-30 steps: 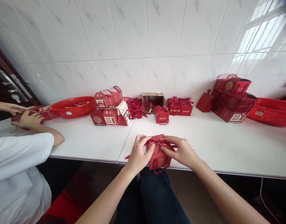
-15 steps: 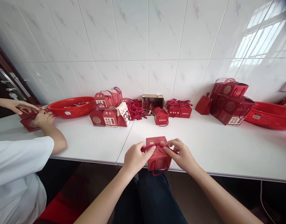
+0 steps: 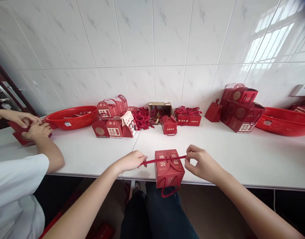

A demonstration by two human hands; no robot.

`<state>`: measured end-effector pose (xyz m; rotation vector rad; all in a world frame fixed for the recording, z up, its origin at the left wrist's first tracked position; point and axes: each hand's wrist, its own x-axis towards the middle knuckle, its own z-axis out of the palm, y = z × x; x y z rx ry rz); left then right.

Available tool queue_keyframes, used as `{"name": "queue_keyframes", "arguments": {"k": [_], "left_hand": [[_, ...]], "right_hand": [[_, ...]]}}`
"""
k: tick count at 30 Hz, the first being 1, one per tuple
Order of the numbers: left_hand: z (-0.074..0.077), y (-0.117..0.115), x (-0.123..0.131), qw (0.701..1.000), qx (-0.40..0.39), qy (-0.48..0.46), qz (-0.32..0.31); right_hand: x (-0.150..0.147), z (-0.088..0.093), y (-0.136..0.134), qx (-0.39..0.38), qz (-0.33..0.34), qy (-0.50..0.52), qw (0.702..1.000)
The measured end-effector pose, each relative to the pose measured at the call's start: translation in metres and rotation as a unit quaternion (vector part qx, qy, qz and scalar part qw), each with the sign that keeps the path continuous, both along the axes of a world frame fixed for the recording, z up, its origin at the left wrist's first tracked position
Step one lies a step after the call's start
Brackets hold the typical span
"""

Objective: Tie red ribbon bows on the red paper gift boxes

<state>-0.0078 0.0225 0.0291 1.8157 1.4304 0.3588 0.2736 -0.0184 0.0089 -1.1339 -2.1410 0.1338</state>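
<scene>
A red gift box with gold characters on its top sits at the table's front edge, its twisted cord handle hanging down in front. A dark red ribbon runs across the box top, through slots at the middle. My left hand pinches one end of the ribbon to the left of the box. On the other side, my right hand pinches the opposite end between thumb and fingers. The ribbon is stretched nearly straight between both hands.
Behind stand a small red box, a ribbon pile, an open carton and ribboned boxes. More gift boxes and a red basin are left; stacked boxes right. A co-worker's hands hold red boxes far left.
My hands have moved apart from the middle of the box, drawing the ribbon out straight to both sides. The view has shifted slightly.
</scene>
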Motion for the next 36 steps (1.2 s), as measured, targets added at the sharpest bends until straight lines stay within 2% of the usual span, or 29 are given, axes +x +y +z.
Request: {"name": "queue_keyframes", "arguments": {"k": [2, 3, 5, 7, 9, 11, 14, 16, 19, 22, 25, 31, 36], "left_hand": [[0.007, 0.003, -0.004, 0.986, -0.131, -0.016, -0.1], [0.008, 0.002, -0.004, 0.974, -0.172, -0.035, -0.145], [0.006, -0.002, 0.001, 0.954, -0.203, -0.091, -0.2], [0.002, -0.01, 0.008, 0.946, -0.192, -0.17, -0.196], [-0.002, -0.018, 0.018, 0.945, -0.161, -0.242, -0.149], [-0.003, -0.025, 0.029, 0.953, -0.108, -0.267, -0.095], [-0.003, -0.033, 0.045, 0.965, 0.016, -0.254, -0.064], [-0.006, -0.036, 0.054, 0.966, 0.126, -0.22, -0.046], [-0.016, -0.036, 0.063, 0.954, 0.269, -0.134, -0.013], [-0.025, -0.036, 0.067, 0.934, 0.354, -0.053, 0.005], [-0.028, -0.037, 0.068, 0.921, 0.388, 0.018, 0.014], [-0.021, -0.037, 0.069, 0.904, 0.4, 0.148, -0.002], [-0.026, -0.037, 0.065, 0.899, 0.406, 0.167, -0.007]], "right_hand": [[-0.006, -0.007, 0.001, 0.037, -0.066, 0.035, 0.997], [-0.009, -0.01, 0.001, 0.052, -0.087, 0.062, 0.993], [-0.016, -0.013, 0.002, 0.059, -0.096, 0.122, 0.986], [-0.021, -0.012, 0.0, 0.034, -0.082, 0.176, 0.98], [-0.026, -0.01, -0.002, 0.01, -0.068, 0.213, 0.975], [-0.03, -0.007, -0.005, 0.025, -0.058, 0.237, 0.97], [-0.037, -0.007, -0.007, 0.09, -0.036, 0.249, 0.964], [-0.042, -0.008, -0.006, 0.103, -0.027, 0.262, 0.959], [-0.049, -0.009, -0.001, 0.025, -0.042, 0.292, 0.955], [-0.051, -0.008, 0.008, -0.095, -0.043, 0.301, 0.948], [-0.049, -0.006, 0.016, -0.162, -0.024, 0.285, 0.944], [-0.047, 0.001, 0.026, -0.244, 0.03, 0.254, 0.936], [-0.046, 0.012, 0.03, -0.304, 0.019, 0.245, 0.921]]}}
